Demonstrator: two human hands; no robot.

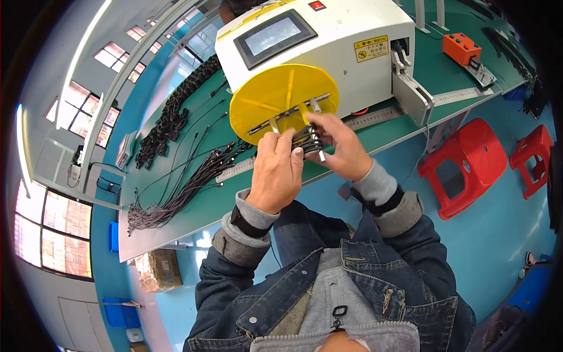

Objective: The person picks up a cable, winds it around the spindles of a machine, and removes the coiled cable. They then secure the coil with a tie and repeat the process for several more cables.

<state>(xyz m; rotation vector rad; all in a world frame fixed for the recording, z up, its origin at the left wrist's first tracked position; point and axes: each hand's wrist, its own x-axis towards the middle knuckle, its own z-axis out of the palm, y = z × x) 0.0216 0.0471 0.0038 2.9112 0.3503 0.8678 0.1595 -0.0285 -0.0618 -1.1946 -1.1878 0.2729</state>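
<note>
While I've got both hands up by the white machine (358, 32), a black cable coil (314, 141) sits between them, right in front of the near side of the yellow disc (258, 100). Right hand (348, 150) is pinching the coil, fingers curled round its far side and thumb on the near side, with a little silver tip (321, 156) poking out the near end. On the left hand (274, 173) the fingers are bunched close together at the coil's left end, but from my end I can't tell if they're gripping it or just resting against it.

Off to the left on the green surface (437, 69) there's a loose bundle of dark cables (155, 218), and farther back a row of black coiled bundles (153, 142). Over on the far right is an orange box (460, 48), with a red stool (478, 155) down on the floor nearer me.
</note>
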